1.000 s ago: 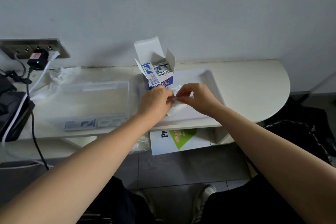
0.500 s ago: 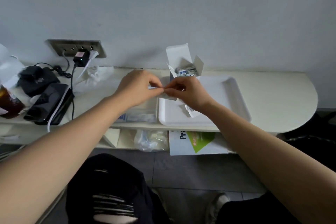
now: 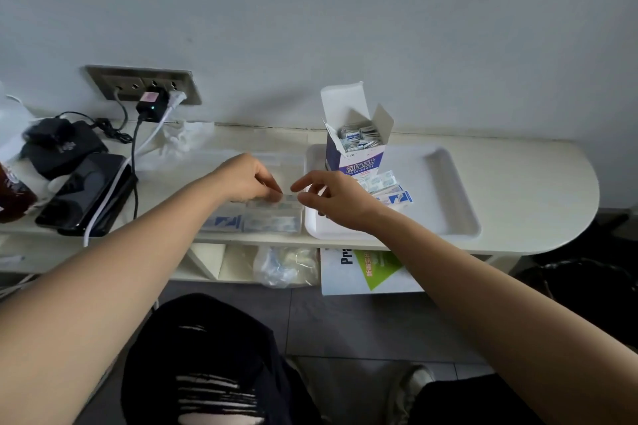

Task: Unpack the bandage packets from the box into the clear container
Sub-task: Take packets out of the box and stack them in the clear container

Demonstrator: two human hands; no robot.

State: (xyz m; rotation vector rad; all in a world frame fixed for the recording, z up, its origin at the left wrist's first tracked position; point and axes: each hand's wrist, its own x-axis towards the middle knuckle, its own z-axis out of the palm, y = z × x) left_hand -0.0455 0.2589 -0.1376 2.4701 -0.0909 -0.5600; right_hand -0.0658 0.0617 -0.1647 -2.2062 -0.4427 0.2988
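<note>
- The left hand (image 3: 247, 179) has been carried leftward, away from the front of the box, and is now held over the clear container (image 3: 288, 162). Its fingers (image 3: 274, 195) are clamped on one bandage packet (image 3: 289, 197).
- The right hand (image 3: 333, 198) has been loosened from that packet. Its fingers (image 3: 303, 185) are spread apart just beside the packet's end.
- A release into the container is judged to be next, on top of the stored packets (image 3: 272, 223) already lying inside.
- The box (image 3: 355, 152) stands open on the white tray (image 3: 448, 203), still crammed, with loose packets (image 3: 386, 186) beside it. Much of the unpacking is therefore judged to remain.
- At the left of the bench (image 3: 518, 166) a dark phone (image 3: 86, 193) is seen under a wall socket strip (image 3: 141, 83).
- A plastic bag (image 3: 286, 266) and a booklet (image 3: 366, 272) are kept on the shelf beneath.
</note>
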